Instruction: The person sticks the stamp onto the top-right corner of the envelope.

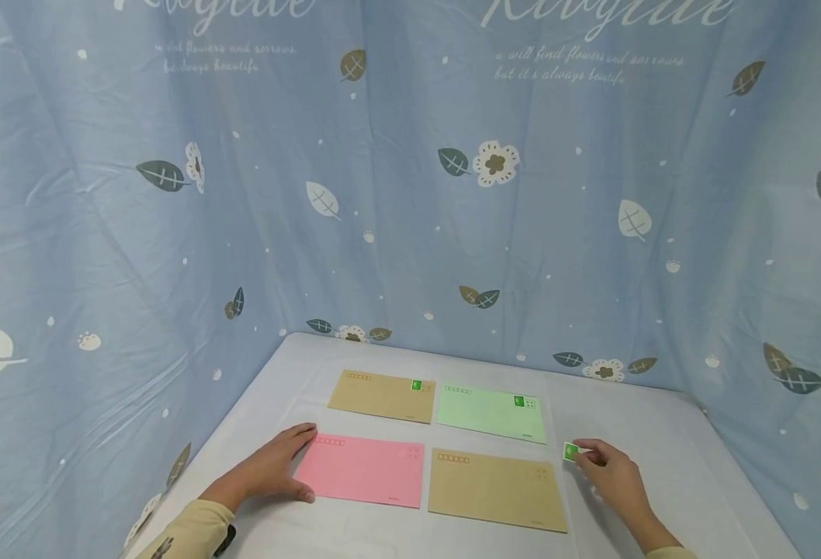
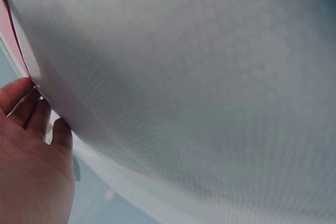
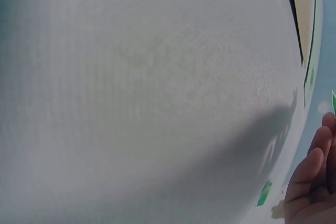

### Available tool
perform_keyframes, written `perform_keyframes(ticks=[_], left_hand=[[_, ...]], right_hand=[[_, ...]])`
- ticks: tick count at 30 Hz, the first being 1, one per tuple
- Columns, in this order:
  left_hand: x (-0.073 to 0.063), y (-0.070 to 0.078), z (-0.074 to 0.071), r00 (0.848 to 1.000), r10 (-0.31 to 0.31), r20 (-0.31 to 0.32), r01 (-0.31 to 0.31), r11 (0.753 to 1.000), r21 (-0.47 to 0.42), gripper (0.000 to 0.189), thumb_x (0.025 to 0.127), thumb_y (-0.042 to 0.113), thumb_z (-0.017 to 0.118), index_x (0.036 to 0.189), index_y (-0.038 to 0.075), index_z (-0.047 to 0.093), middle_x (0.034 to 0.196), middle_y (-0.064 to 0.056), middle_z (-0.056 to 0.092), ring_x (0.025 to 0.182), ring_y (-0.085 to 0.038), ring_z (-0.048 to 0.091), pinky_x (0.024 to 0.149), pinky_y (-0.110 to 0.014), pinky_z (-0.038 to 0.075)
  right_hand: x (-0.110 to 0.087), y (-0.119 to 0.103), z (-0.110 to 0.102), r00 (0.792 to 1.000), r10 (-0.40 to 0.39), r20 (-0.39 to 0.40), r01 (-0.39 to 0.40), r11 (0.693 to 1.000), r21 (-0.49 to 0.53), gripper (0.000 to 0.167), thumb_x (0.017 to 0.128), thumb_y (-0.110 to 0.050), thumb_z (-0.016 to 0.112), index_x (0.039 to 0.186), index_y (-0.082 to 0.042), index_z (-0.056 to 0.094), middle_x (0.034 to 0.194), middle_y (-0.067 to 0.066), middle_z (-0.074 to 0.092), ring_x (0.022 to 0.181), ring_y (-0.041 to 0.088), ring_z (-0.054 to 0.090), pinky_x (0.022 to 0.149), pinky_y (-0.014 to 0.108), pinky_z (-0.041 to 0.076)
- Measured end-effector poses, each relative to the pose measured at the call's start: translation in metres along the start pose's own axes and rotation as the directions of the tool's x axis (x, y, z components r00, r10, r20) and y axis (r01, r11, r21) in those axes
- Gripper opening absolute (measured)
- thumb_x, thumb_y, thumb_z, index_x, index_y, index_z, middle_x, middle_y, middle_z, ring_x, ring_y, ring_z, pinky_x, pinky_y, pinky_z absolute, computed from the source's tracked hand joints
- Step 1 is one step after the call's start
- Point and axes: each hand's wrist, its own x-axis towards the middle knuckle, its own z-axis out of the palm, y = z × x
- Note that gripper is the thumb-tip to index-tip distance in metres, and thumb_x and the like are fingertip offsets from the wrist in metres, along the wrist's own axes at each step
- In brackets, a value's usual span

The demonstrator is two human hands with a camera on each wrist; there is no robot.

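My right hand (image 1: 613, 477) pinches a small green postage stamp (image 1: 570, 452) with a white border, just right of the tan envelope (image 1: 497, 491) in the front row. That envelope bears no stamp. At the left edge of the pink envelope (image 1: 363, 470), also without a stamp, my left hand (image 1: 271, 466) rests with thumb and fingers spread. Only part of the left hand (image 2: 37, 156) and a sliver of pink paper show in the left wrist view. In the right wrist view, the held stamp is cut off by the frame edge.
Behind lie another tan envelope (image 1: 381, 397) and a light green envelope (image 1: 490, 415), each carrying a green stamp near its upper right corner. Another green stamp (image 3: 264, 193) lies on the white tabletop (image 1: 634, 411). A blue patterned curtain (image 1: 410, 256) surrounds the table.
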Motion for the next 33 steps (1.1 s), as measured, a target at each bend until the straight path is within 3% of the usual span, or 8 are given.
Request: perform_keyframes(ticks=[16, 33], left_hand=[[-0.001, 0.001, 0.001, 1.0, -0.019, -0.005, 0.018, 1.0, -0.011, 0.121, 0.057, 0.061, 0.092, 0.148, -0.005, 0.046, 0.157, -0.019, 0.04, 0.144, -0.044, 0.036, 0.114, -0.06, 0.036], [-0.003, 0.006, -0.002, 0.999, -0.031, -0.006, 0.031, 0.999, -0.027, 0.12, 0.058, 0.058, 0.094, 0.148, -0.005, 0.046, 0.157, -0.018, 0.04, 0.145, -0.043, 0.036, 0.114, -0.06, 0.035]], right_hand=[[-0.004, -0.012, 0.012, 0.998, -0.025, 0.052, 0.02, 0.995, 0.101, 0.037, 0.092, -0.022, 0.075, 0.123, -0.004, 0.07, 0.092, 0.002, 0.072, 0.075, 0.016, 0.063, 0.055, 0.026, 0.05], [-0.011, -0.032, 0.018, 0.996, -0.065, 0.068, 0.055, 0.988, 0.142, 0.033, 0.093, -0.018, 0.075, 0.122, -0.004, 0.071, 0.089, 0.002, 0.072, 0.074, 0.018, 0.064, 0.055, 0.026, 0.049]])
